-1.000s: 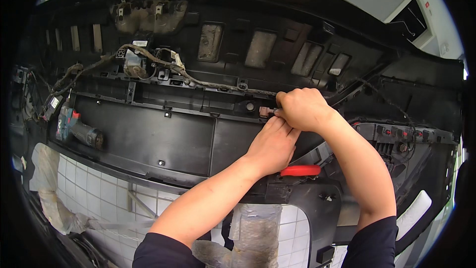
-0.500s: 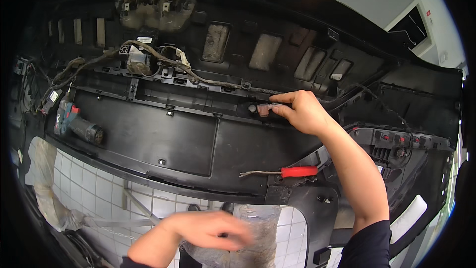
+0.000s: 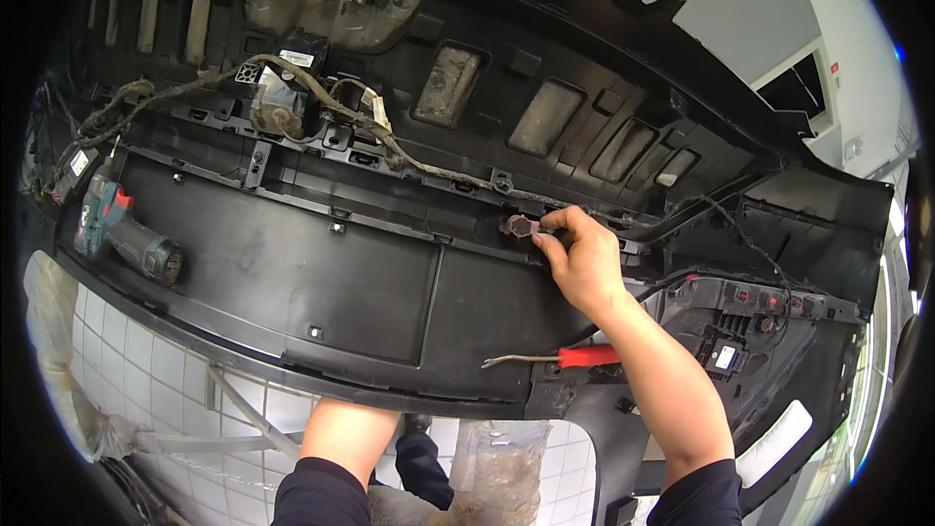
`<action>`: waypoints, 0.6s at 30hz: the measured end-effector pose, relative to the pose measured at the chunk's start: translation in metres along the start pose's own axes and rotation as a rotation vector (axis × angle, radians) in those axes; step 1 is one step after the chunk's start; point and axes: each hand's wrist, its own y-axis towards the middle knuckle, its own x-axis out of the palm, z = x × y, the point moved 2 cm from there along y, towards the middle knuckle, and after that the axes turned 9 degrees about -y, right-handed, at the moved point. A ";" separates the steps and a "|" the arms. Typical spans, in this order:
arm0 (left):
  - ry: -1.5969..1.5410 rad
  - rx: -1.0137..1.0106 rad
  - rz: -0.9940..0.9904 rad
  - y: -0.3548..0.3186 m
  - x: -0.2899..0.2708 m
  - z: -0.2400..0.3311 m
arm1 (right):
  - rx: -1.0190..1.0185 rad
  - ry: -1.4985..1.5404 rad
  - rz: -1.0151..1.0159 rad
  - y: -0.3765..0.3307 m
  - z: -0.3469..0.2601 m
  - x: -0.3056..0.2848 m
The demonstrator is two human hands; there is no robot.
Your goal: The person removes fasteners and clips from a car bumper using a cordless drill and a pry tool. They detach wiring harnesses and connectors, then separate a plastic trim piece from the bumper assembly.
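A large black plastic car bumper (image 3: 370, 282) lies inside-up in front of me. My right hand (image 3: 577, 258) pinches a small round dark sensor plug (image 3: 519, 226) on the bumper's wiring harness (image 3: 409, 161), near the middle right. My left hand is hidden under the bumper's near edge; only the forearm (image 3: 349, 433) shows at the bottom. A red-handled screwdriver (image 3: 560, 358) lies on the bumper just below my right wrist.
A cordless power tool (image 3: 127, 234) rests on the bumper at the far left. Dirty wiring and connectors (image 3: 278, 102) run along the upper part. White tiled floor (image 3: 127, 370) and a crumpled plastic sheet (image 3: 502, 472) show below the bumper.
My left hand has left the sensor plug, dropped down and gone out of sight below the bumper. The right hand stays on the plug.
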 end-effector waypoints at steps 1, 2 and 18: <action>0.016 0.012 0.013 0.006 0.007 0.003 | -0.045 -0.010 0.020 0.000 0.003 0.003; 0.028 0.024 0.026 0.012 0.014 0.006 | -0.057 -0.045 -0.004 0.001 0.003 0.003; 0.183 0.145 0.100 0.060 0.067 0.049 | -0.070 -0.177 -0.054 0.020 -0.011 0.004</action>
